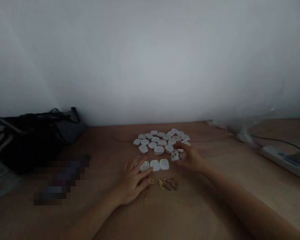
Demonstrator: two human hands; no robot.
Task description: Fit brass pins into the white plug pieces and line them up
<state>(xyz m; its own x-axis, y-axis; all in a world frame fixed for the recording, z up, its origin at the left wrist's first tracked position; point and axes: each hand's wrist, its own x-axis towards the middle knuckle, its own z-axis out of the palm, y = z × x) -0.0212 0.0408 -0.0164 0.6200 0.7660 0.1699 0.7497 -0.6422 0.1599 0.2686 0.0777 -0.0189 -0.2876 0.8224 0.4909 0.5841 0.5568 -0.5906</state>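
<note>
My right hand has its fingers closed round a white socket piece with dark holes in its face. Behind it lies a cluster of similar white rounded socket pieces. Nearer to me, three pieces stand side by side in a row, and the right one shows its face upward. My left hand is spread out with its fingers apart, partly over the left piece of that row. Small brass-coloured metal parts lie in a loose pile in front, a few of them by my left thumb.
A black bag stands at the left on the brown table, with a blurred-out object before it. On the right lie a white power strip, a dark cable and clear plastic wrapping. A pale wall rises behind the table.
</note>
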